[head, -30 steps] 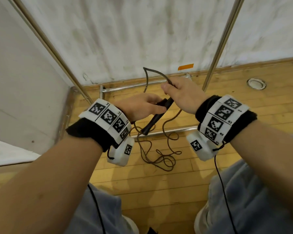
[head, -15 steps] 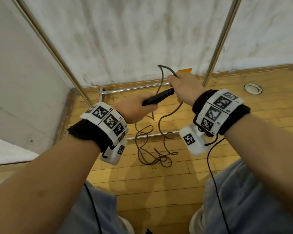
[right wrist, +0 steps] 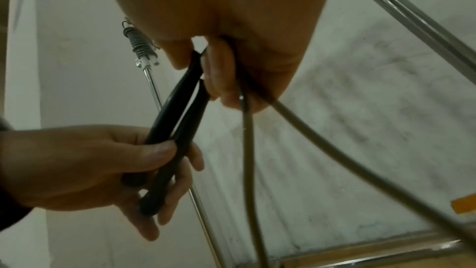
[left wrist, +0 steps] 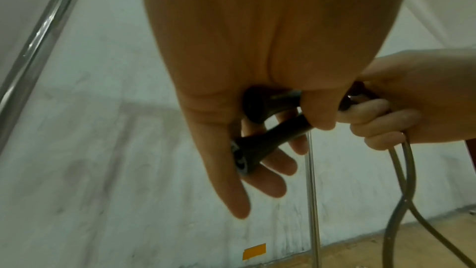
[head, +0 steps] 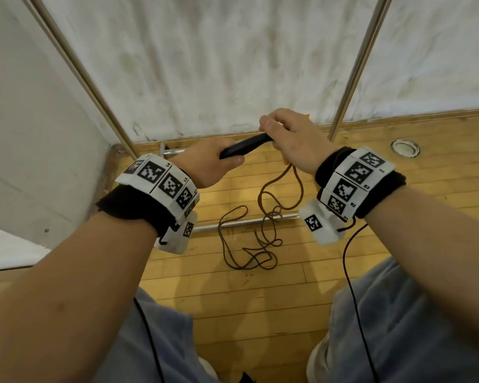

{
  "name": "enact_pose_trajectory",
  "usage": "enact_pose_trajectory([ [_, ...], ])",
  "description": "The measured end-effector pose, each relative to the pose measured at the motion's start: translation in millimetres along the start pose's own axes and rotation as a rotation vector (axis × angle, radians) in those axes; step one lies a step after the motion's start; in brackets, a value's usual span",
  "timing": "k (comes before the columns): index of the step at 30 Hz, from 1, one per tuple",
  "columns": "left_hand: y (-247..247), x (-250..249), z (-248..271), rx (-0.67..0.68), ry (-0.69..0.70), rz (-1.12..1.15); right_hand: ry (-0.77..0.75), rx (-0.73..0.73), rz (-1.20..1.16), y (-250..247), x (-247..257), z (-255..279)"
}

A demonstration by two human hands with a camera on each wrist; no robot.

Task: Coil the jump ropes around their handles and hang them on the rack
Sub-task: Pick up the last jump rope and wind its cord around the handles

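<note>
- Two bare hands hold a pair of black jump rope handles [head: 245, 146] between them, out in front of the person and above a wooden floor [head: 260, 299].
- Left hand [head: 205, 164] grips the butt ends of both handles: the thumb presses on top, and the other fingers [left wrist: 268, 182] lie loosely spread beneath, as the left wrist view shows.
- Right hand [head: 291, 139] closes around the opposite ends of the handles, where the rope comes out. Its fingers [right wrist: 219, 76] are curled and pressed together, pinching the handle tips and the rope.
- Handles lie side by side, touching at the right hand and slightly parted toward the left hand.
- Rope [head: 260, 230] drops from the right hand in two strands and lies in loose tangled loops on the floor below, crossing a metal floor bar [head: 233, 223].
- Rack poles [head: 357, 64] rise in front of a pale wall [head: 219, 64].
- Something like a coil spring [right wrist: 137, 44] sits at the top of one pole, though the right wrist view is too dim to be sure.
</note>
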State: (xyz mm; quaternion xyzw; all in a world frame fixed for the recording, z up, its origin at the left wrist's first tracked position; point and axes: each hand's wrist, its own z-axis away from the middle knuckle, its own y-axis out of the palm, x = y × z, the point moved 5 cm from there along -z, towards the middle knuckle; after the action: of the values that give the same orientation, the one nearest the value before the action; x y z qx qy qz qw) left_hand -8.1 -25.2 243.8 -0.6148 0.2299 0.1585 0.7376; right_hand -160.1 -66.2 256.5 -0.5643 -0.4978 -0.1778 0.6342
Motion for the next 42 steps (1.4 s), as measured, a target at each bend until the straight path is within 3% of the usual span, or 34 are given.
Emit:
enact_pose_trajectory([
  [5,-8,9,-4,-0.088,-0.028,-0.112,-0.008,-0.083,0.169,9,-6,-3],
  [13,5,5,-4,-0.077,0.058,-0.164,0.091,-0.050,0.323,15,-28,-9],
  [16,10,4,-5,-0.085,0.079,-0.214,0.043,-0.103,0.270,10,-24,-9],
  [19,2,3,-6,-0.121,0.076,-0.097,0.016,-0.194,0.099,1,-20,-8],
  [22,-7,7,-8,-0.168,0.058,0.003,-0.002,-0.148,-0.093,1,-12,-9],
  [28,-15,9,-5,-0.270,0.072,-0.121,-0.084,-0.163,0.093,-2,1,-6],
  [36,-25,-5,8,-0.399,0.138,-0.051,-0.011,-0.307,-0.206,-21,9,-2],
  [42,-32,-9,11,-0.319,0.085,0.210,-0.038,-0.287,-0.304,-31,11,0],
])
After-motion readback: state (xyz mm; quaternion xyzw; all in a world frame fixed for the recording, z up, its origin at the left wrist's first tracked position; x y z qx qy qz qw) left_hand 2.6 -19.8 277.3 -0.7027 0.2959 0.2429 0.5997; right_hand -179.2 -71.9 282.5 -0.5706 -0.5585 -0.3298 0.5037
